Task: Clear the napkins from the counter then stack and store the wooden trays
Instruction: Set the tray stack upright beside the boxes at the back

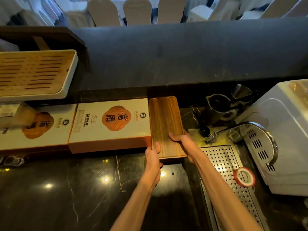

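Nearest: dark veined marble counter point(66, 189). Above it, left hand point(152, 155) and right hand point(181, 140), both clamped on near end of long brown wooden tray point(164, 120), thumbs on top. Tray's left edge against white-and-orange printed box point(110, 124); far end near dark raised ledge point(183, 55).

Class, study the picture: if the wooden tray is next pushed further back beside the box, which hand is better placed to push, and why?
Probably left. The left hand grips the near left corner of the dark brown rectangular wooden tray, behind it; the right hand holds its side edge.
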